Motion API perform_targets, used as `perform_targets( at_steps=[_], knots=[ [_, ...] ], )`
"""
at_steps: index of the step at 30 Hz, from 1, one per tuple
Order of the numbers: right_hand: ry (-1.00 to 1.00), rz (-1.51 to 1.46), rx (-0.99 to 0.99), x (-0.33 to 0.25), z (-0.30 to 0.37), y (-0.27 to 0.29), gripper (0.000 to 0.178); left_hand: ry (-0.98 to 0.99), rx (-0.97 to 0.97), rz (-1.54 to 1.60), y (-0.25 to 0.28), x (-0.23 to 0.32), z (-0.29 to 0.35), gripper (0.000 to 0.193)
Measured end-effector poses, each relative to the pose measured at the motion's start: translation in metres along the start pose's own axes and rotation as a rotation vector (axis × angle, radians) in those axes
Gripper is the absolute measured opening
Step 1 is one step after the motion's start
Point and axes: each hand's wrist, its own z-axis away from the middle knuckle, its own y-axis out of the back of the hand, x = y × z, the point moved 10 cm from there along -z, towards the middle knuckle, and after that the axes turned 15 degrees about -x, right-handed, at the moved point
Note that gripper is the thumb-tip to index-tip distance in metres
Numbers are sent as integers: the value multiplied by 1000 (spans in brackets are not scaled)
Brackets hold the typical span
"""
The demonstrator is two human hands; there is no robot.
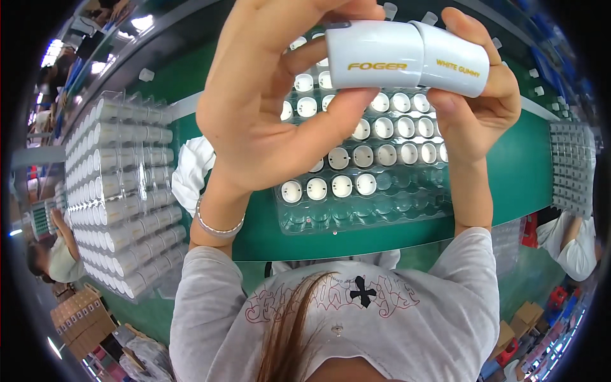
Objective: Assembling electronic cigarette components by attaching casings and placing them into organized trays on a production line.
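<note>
White two-part device (407, 57) held up close to the camera at 12 o'clock, well above the surface: glossy rounded body, bigger section on the left with a dark tab at its top left corner, shorter angled cap section on the right, seam between them, gold print on both. Left hand (267, 114) closed around the bigger section, thumb under it, fingers over the top and back. Right hand (477, 102) closed on the cap end, thumb below, fingers wrapped behind. Both hands clamp the same piece. A bracelet (219, 226) sits on the left wrist. Directly beneath the hands: clear plastic tray (356, 213) on the green surface (522, 172), upper rows filled with round white parts (353, 156), the bottom rows of pockets empty. Near edge of the surface runs along 6 o'clock, against the person's grey shirt (331, 318); open green strip between tray and right edge at 3 o'clock. At 9 o'clock a tall stack of clear trays (121, 191) packed with white cylinders crowds the left side; a white cloth (191, 169) lies between that stack and the left forearm. At 3 o'clock a grey gridded tray (573, 169) sits at the surface end, another person's white sleeve (576, 251) below it. At 8 o'clock another person sits beside cardboard boxes (83, 318). A few small white caps (146, 75) scattered on the far side at 11 and 1 o'clock.
</note>
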Motion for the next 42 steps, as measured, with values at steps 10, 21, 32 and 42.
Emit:
perform_targets(
  at_steps=[10,21,32,42],
  knots=[
    [80,-280,87,9,3,-12,54,-107,-70,12,3,-1,0,71],
    [7,-242,175,7,-1,-4,36,-225,-118,-132,3,6,4,41],
    [-3,94,-168,-7,-18,-14,15,89,-4,305,9,-24,0,21],
    [-216,-13,145,1,2,-27,62,64,291,534,6,-35,17,47]
  ],
)
